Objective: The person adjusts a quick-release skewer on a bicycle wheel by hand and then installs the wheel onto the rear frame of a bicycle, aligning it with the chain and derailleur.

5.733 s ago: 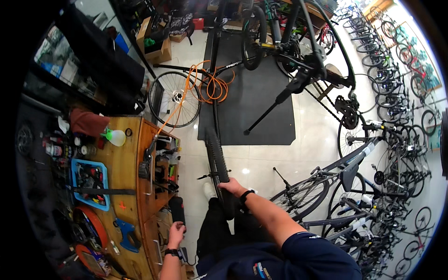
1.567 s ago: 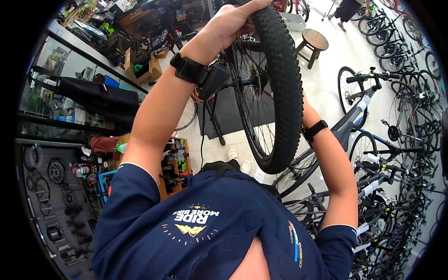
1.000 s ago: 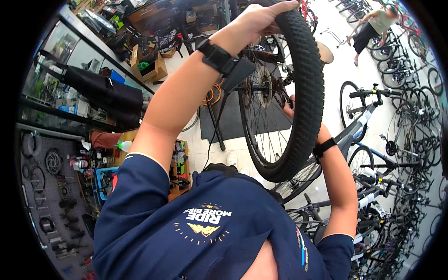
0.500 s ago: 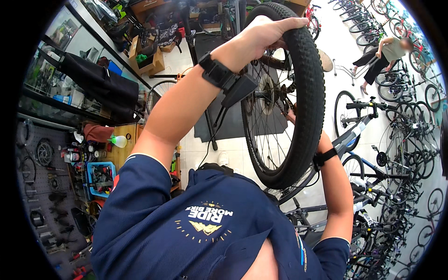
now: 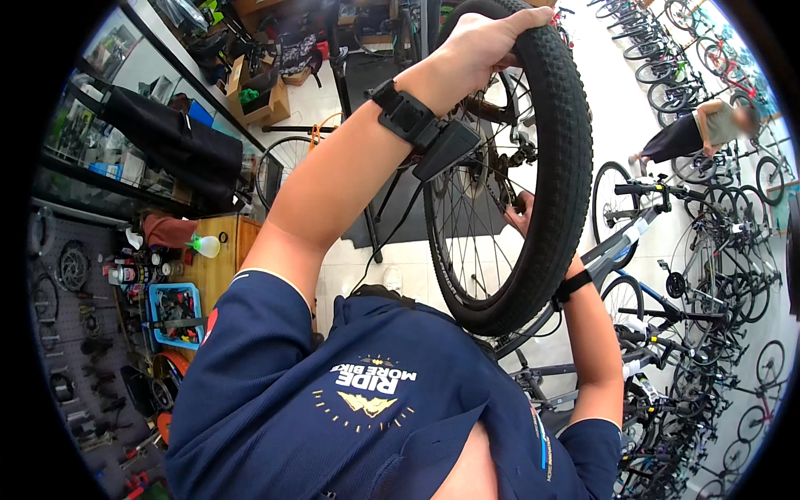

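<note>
A bicycle wheel point(image 5: 562, 158) with a black knobby tire stands upright in front of me. My left hand point(image 5: 490, 43) grips the top of its tire, the thumb lying across the tread and the fingers curled down the inner side. My right hand point(image 5: 521, 215) reaches behind the wheel, partly hidden by the tire. Its bent fingers show through the spokes, close to the rear derailleur point(image 5: 518, 150) and the hub; what they hold, if anything, cannot be made out. A black strapped device point(image 5: 450, 150) with a cable sits on my left wrist.
Bicycles point(image 5: 658, 225) crowd the right side, one frame close to my right forearm. On the left are a wooden bench point(image 5: 204, 258), a blue tool tray point(image 5: 177, 315) and a dark apron point(image 5: 179, 150). A cardboard box point(image 5: 271, 104) lies farther off. Another person point(image 5: 708, 133) stands at the far right.
The wheel has shifted slightly right and tilted, my left hand still on it. My right hand's fingers now show more plainly near the derailleur. The other person has moved right.
</note>
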The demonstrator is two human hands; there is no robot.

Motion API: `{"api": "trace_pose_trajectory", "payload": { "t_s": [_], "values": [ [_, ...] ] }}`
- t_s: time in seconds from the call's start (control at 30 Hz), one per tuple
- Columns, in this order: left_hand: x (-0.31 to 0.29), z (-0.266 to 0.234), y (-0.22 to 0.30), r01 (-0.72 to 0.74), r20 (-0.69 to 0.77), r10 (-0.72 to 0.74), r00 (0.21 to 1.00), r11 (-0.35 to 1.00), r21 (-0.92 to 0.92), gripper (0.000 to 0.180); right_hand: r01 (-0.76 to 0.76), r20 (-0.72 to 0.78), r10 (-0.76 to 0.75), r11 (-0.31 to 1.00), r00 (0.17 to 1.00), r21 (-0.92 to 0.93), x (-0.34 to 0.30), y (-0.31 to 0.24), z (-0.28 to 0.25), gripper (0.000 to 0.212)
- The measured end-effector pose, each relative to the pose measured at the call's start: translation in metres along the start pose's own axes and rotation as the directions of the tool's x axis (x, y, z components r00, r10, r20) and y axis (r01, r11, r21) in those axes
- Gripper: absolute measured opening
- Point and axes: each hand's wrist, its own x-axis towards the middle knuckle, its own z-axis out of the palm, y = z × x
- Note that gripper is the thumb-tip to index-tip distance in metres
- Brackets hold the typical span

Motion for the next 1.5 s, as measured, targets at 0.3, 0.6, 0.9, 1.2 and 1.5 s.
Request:
{"api": "trace_pose_trajectory", "payload": {
  "t_s": [0.3,0.6,0.9,1.2,1.5],
  "values": [
    [0.030,-0.024,0.010,0.051,0.101,-0.024,0.995,0.960,-0.276,0.032,-0.180,0.010,0.223,0.810,0.975,-0.558,0.002,-0.009,0.021,0.035],
    [0.037,-0.034,0.004,0.050,0.342,0.062,0.938,0.950,-0.309,0.034,-0.158,0.023,0.198,0.843,0.980,-0.515,-0.005,-0.013,0.024,0.040],
    [0.050,-0.039,0.008,0.056,0.329,0.042,0.943,0.957,-0.284,0.042,-0.161,-0.021,0.170,0.960,0.985,0.229,-0.007,0.020,0.031,0.043],
    [0.037,-0.037,0.025,0.005,0.367,0.076,0.927,0.977,-0.214,0.044,-0.228,-0.085,0.212,0.899,0.974,-0.374,0.001,0.041,0.035,0.036],
    [0.030,-0.025,0.047,-0.050,0.327,0.084,0.941,0.992,-0.112,0.042,-0.354,-0.039,0.381,0.812,0.924,-0.464,0.024,0.019,0.030,0.034]
  ]
}}
